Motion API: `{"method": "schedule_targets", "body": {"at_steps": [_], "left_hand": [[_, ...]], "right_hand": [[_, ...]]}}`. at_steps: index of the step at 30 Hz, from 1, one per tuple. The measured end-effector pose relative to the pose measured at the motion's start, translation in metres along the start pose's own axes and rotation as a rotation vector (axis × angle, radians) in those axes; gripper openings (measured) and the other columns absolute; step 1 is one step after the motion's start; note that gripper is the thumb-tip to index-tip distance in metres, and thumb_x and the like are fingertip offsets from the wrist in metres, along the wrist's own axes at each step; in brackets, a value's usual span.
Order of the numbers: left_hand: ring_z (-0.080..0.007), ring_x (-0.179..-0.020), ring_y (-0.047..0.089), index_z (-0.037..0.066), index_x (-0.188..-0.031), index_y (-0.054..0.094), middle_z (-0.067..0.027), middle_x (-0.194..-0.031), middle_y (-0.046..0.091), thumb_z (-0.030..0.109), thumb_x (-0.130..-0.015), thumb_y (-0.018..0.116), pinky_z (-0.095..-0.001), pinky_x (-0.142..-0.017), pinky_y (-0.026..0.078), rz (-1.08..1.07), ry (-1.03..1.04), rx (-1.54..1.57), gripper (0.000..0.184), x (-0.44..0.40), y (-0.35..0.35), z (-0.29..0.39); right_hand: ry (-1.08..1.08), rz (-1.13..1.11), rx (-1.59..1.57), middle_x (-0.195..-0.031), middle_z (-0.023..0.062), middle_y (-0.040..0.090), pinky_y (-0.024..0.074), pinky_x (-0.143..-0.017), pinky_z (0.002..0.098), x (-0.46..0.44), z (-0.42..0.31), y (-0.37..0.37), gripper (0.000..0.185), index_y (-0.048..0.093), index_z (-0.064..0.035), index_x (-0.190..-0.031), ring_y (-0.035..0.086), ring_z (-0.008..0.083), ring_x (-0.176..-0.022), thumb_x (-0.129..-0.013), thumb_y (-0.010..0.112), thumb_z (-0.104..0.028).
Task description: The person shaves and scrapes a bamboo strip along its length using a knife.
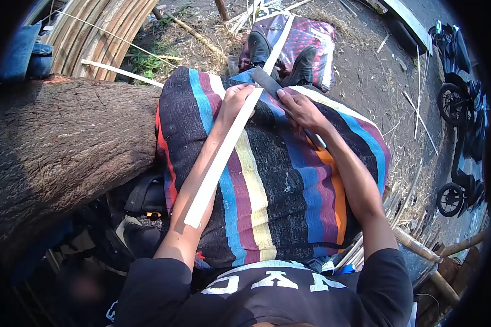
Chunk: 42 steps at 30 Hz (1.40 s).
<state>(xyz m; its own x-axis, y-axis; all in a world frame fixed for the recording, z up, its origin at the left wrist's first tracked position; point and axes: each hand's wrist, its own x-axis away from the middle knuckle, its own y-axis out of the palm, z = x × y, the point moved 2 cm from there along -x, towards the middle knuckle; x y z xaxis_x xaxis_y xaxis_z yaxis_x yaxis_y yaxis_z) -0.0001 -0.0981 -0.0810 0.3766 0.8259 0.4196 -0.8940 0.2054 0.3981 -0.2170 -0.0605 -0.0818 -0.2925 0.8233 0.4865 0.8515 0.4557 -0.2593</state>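
Observation:
My left hand (236,103) is closed around a pale, flat bamboo strip (223,158), whose near end lies over my left forearm. In my right hand (303,111) is a knife (273,87) with a broad dark blade, its tip angled to the upper left near my left hand. The blade crosses just beyond the strip's upper part; whether it touches the strip I cannot tell. Another pale length (282,46) shows past the blade, between my dark shoes; I cannot tell if it is the same strip. Under both hands a striped cloth (267,180) covers my lap.
A thick tree trunk (71,141) lies close on the left, with a bundle of bamboo strips (95,32) behind it. A printed sack (324,49) is under my shoes. Motorbikes (458,103) stand at right. Bamboo poles (420,245) are at lower right. Another person sits lower left.

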Motion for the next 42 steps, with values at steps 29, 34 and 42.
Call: {"method": "schedule_targets", "body": {"at_steps": [29,34,42], "left_hand": [[-0.0096,-0.035,0.044,0.004,-0.085,0.064,0.0007,-0.056,0.05,0.026,-0.102,0.059,-0.0285,-0.031,0.03,0.124,0.044,-0.065,0.028,-0.015,-0.016,-0.007],[-0.0094,-0.035,0.044,0.004,-0.086,0.064,0.0004,-0.056,0.05,0.024,-0.103,0.058,-0.0277,-0.031,0.031,0.057,0.086,-0.01,0.027,-0.018,-0.021,-0.008],[-0.0097,-0.036,0.045,0.001,-0.087,0.064,-0.0015,-0.058,0.052,0.02,-0.1,0.059,-0.0275,-0.031,0.033,0.107,0.115,-0.05,0.024,-0.014,-0.016,-0.004]], "right_hand": [[-0.315,-0.342,0.149,-0.069,0.0279,0.057,0.0462,-0.068,0.0491,0.089,-0.063,0.085,0.069,0.064,0.0083,-0.086,0.056,0.0433,-0.063,-0.106,0.04,-0.053],[-0.178,-0.134,0.12,-0.067,0.0275,0.059,0.0459,-0.067,0.0493,0.075,-0.06,0.068,0.066,0.068,0.0053,-0.086,0.059,0.0444,-0.066,-0.107,0.041,-0.051],[-0.279,-0.513,0.256,-0.078,0.03,0.066,0.0512,-0.079,0.0537,0.112,-0.081,0.109,0.064,0.071,0.0028,-0.095,0.066,0.0488,-0.081,-0.105,0.043,-0.054]]}}
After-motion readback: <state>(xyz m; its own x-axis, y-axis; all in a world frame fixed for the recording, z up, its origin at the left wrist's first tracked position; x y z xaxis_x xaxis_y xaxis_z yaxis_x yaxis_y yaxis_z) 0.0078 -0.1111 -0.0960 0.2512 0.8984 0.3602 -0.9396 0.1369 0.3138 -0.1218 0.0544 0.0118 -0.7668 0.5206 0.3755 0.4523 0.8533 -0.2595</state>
